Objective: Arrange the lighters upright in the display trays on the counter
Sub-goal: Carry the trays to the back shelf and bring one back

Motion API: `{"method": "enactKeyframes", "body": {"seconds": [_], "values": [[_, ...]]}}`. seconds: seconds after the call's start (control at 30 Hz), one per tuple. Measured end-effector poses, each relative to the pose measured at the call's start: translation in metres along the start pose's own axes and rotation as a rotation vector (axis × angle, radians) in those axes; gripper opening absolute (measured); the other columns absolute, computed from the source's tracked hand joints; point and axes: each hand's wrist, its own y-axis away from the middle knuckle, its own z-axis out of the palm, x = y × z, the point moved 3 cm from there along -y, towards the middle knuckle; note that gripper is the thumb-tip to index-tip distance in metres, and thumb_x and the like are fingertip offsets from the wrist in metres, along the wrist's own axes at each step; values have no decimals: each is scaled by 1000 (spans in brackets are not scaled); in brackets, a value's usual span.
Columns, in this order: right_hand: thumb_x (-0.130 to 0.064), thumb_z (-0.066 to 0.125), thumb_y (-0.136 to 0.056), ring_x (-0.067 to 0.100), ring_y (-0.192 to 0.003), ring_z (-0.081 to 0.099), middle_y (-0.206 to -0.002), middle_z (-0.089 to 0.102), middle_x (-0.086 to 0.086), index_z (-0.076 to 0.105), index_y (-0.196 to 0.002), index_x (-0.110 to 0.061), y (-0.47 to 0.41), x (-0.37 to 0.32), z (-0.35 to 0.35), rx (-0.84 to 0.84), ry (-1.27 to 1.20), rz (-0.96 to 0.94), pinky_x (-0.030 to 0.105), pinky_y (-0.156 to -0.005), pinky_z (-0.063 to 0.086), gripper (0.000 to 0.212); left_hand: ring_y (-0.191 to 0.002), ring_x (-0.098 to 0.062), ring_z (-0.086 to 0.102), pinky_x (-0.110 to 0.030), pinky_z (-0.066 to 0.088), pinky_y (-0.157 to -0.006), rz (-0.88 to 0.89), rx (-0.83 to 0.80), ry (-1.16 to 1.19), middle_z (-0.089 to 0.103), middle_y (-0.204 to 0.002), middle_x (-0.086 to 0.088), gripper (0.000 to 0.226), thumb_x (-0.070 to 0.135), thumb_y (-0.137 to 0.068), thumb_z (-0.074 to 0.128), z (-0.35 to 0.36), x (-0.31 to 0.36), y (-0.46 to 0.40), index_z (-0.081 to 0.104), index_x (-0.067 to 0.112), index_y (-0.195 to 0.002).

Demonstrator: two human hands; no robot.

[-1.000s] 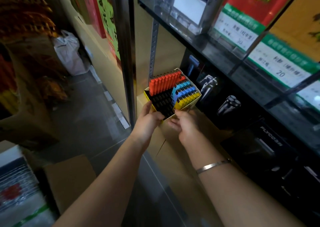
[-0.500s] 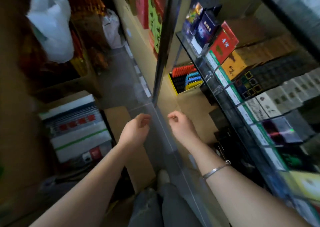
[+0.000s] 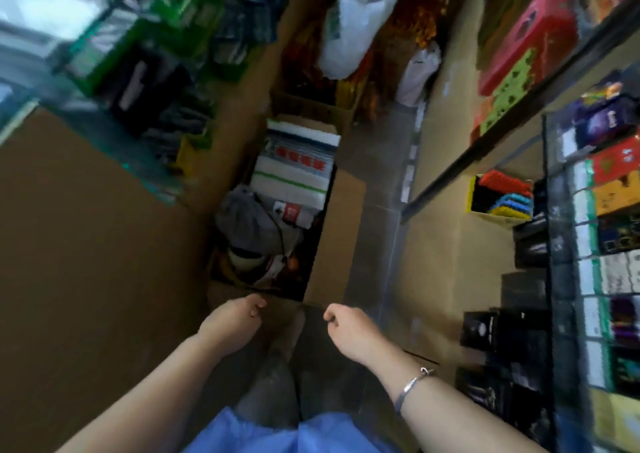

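The yellow display tray [image 3: 497, 199], holding rows of orange, blue and yellow lighters [image 3: 506, 191], sits at the right of the frame on a tan shelf beside black boxes [image 3: 530, 241]. Well apart from it, low in the centre, the left hand [image 3: 231, 321] and the right hand [image 3: 349, 328] hang with fingers loosely curled, holding nothing. An open cardboard box [image 3: 337, 238] of packets lies above them.

A yellow display tray [image 3: 498, 217] sits on the tan shelf at right, holding rows of orange, blue and yellow lighters [image 3: 504, 193] beside empty black slots.
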Motion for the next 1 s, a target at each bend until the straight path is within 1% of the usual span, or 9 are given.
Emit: {"method": "enactKeyframes", "body": {"seconds": [0.1, 0.2, 0.33, 0.47, 0.6, 0.7, 0.83, 0.93, 1.0], "values": [[-22, 39, -92, 24, -92, 59, -109, 63, 2, 57, -104, -29, 18, -13, 32, -84, 162, -93, 30, -74, 46, 23, -93, -13, 59, -19, 42, -71, -181, 42, 130, 62, -115, 2, 35, 24, -93, 40, 37, -40, 54, 49, 30, -127], [-20, 39, -93, 25, -99, 59, -114, 61, 3, 57, -110, -27, 39, -31, 67, -169, 322, -167, 32, -78, 47, 26, -103, -17, 59, -23, 45, -80, -315, 14, 257, 61, -120, 0, 38, 22, -90, 41, 83, -71, 116, 50, 31, -126], [-18, 40, -91, 28, -104, 58, -116, 62, 6, 58, -109, -23, 66, -66, 121, -295, 523, -283, 34, -86, 48, 26, -98, -21, 61, -27, 48, -78, -492, 81, 530, 64, -113, -1, 24, 25, -85, 46, 137, -113, 202, 59, 33, -103], [-16, 41, -89, 29, -106, 57, -117, 62, 9, 59, -108, -20, 93, -111, 185, -403, 757, -425, 32, -85, 46, 27, -114, -17, 54, -24, 42, -93, -659, 197, 744, 59, -125, -1, 36, 20, -88, 47, 198, -153, 282, 55, 26, -123], [-15, 39, -88, 29, -105, 58, -116, 62, 10, 58, -108, -20, 125, -154, 259, -485, 1003, -567, 31, -81, 45, 28, -114, -15, 54, -23, 41, -94, -787, 305, 940, 59, -126, 0, 36, 19, -88, 48, 262, -183, 363, 55, 26, -123], [-14, 39, -87, 28, -104, 59, -114, 63, 9, 59, -106, -20, 159, -180, 324, -515, 1146, -635, 30, -79, 45, 27, -111, -14, 56, -26, 44, -93, -892, 313, 1039, 59, -124, 1, 36, 22, -87, 48, 320, -198, 430, 54, 30, -122], [-13, 41, -86, 27, -105, 57, -115, 63, 8, 59, -107, -20, 217, -204, 425, -619, 1259, -713, 32, -85, 46, 29, -107, -15, 57, -27, 47, -87, -1029, 288, 1131, 60, -121, 2, 34, 25, -84, 44, 401, -210, 515, 54, 34, -116], [-15, 42, -88, 27, -108, 57, -118, 62, 8, 59, -112, -18, 265, -212, 493, -722, 1347, -826, 33, -90, 47, 29, -113, -15, 55, -26, 45, -91, -1141, 314, 1228, 57, -127, 2, 38, 24, -86, 44, 457, -213, 565, 52, 32, -122], [-17, 42, -90, 28, -107, 57, -117, 63, 9, 59, -111, -17, 295, -216, 529, -774, 1422, -894, 34, -87, 47, 28, -115, -15, 54, -24, 43, -93, -1228, 363, 1325, 56, -130, 2, 38, 23, -87, 45, 485, -212, 589, 52, 29, -124]]}}
